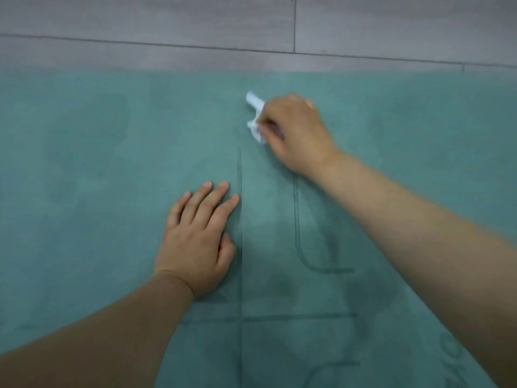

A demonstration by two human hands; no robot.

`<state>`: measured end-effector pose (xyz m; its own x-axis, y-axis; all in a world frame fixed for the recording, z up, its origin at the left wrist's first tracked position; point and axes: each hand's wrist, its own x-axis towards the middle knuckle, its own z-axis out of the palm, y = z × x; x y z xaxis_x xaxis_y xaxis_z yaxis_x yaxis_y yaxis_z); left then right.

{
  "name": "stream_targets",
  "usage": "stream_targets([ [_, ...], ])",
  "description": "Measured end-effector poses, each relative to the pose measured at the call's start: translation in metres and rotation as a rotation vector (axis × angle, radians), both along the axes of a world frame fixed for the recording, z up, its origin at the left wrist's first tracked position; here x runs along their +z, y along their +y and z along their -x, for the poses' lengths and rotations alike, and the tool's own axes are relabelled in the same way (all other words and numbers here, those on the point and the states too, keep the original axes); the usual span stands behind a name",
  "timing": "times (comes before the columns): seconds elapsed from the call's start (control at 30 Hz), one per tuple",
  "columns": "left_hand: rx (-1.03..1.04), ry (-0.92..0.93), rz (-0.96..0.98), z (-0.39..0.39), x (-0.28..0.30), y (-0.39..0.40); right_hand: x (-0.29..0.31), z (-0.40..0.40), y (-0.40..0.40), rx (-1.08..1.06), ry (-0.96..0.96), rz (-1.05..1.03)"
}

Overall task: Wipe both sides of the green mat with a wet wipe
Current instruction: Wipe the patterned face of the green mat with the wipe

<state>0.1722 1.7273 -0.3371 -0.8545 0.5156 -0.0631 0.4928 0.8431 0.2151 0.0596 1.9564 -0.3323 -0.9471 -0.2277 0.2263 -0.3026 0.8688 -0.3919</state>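
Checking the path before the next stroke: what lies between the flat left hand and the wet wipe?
In the head view, only bare green mat with a thin printed line separates the left hand from the wet wipe gripped by the right hand.

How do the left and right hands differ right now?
The left hand lies flat on the green mat, fingers straight, holding nothing; the right hand has its fingers curled round a crumpled white wet wipe. The left hand sits nearer the person; the right hand reaches farther, toward the mat's far edge by the grey floor. Both are bare and on the mat.
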Motion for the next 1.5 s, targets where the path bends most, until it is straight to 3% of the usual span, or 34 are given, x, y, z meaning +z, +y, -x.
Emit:
stream_targets([
  [0.13, -0.003, -0.009, 0.012, 0.001, 0.0, 0.0, 0.025, -0.173, -0.002, 0.847, -0.324, -0.093],
  [0.2, 0.0, -0.011, 0.008, 0.001, -0.001, 0.001, 0.025, -0.193, 0.008, 1.16, -0.343, -0.209],
  [0.23, -0.001, -0.012, 0.01, 0.0, -0.001, 0.001, 0.023, -0.174, 0.012, 1.195, -0.304, -0.181],
  [0.3, -0.002, -0.015, 0.015, 0.0, -0.002, 0.0, 0.013, -0.101, 0.021, 0.999, -0.115, -0.112],
  [0.37, 0.0, -0.018, 0.014, 0.0, -0.002, 0.0, 0.006, -0.013, 0.035, 0.561, 0.077, -0.143],
  [0.47, 0.003, -0.018, 0.011, -0.001, -0.001, 0.001, 0.006, 0.057, 0.058, -0.126, 0.014, -0.14],
  [0.5, 0.005, -0.019, 0.012, -0.001, -0.001, 0.001, 0.004, 0.058, 0.054, -0.263, -0.025, -0.084],
  [0.57, 0.007, -0.019, 0.012, 0.0, -0.001, 0.001, 0.0, 0.031, 0.037, -0.266, -0.004, -0.027],
  [0.63, 0.006, -0.022, 0.014, 0.0, -0.001, 0.001, -0.002, -0.039, 0.023, 0.024, -0.005, -0.004],
  [0.73, 0.005, -0.03, 0.027, 0.0, 0.0, 0.001, 0.021, -0.169, 0.021, 0.711, -0.231, -0.069],
  [0.8, 0.007, -0.03, 0.03, 0.0, 0.0, 0.001, 0.026, -0.195, 0.035, 1.11, -0.275, -0.205],
  [0.83, 0.007, -0.03, 0.031, 0.0, 0.0, 0.001, 0.024, -0.179, 0.042, 1.183, -0.244, -0.211],
  [0.93, 0.003, -0.029, 0.022, 0.001, -0.001, 0.0, 0.014, -0.07, 0.051, 0.929, 0.037, -0.18],
  [1.0, 0.001, -0.017, 0.018, 0.0, -0.001, 0.0, 0.008, 0.008, 0.064, 0.455, 0.131, -0.215],
  [1.07, 0.009, -0.017, 0.014, -0.001, -0.001, 0.0, 0.005, 0.054, 0.082, -0.093, 0.053, -0.27],
  [1.1, 0.012, -0.016, 0.011, -0.001, -0.001, 0.0, 0.005, 0.058, 0.081, -0.286, -0.002, -0.251],
  [1.13, 0.011, -0.014, 0.009, 0.0, -0.001, 0.001, 0.001, 0.051, 0.075, -0.332, -0.013, -0.221],
  [1.2, 0.004, -0.015, 0.004, 0.0, -0.001, 0.001, -0.004, -0.005, 0.06, -0.105, -0.002, -0.147],
  [1.3, 0.0, -0.02, 0.013, 0.001, -0.001, 0.0, 0.011, -0.148, 0.056, 0.486, -0.253, -0.184],
  [1.37, -0.001, -0.029, 0.014, 0.001, 0.0, 0.001, 0.031, -0.2, 0.069, 0.851, -0.393, -0.292],
  [1.43, 0.005, -0.024, 0.011, 0.0, 0.0, 0.001, 0.028, -0.18, 0.086, 1.07, -0.316, -0.351],
  [1.5, 0.008, -0.023, 0.006, 0.0, 0.0, 0.001, 0.02, -0.111, 0.088, 1.022, -0.121, -0.32],
])
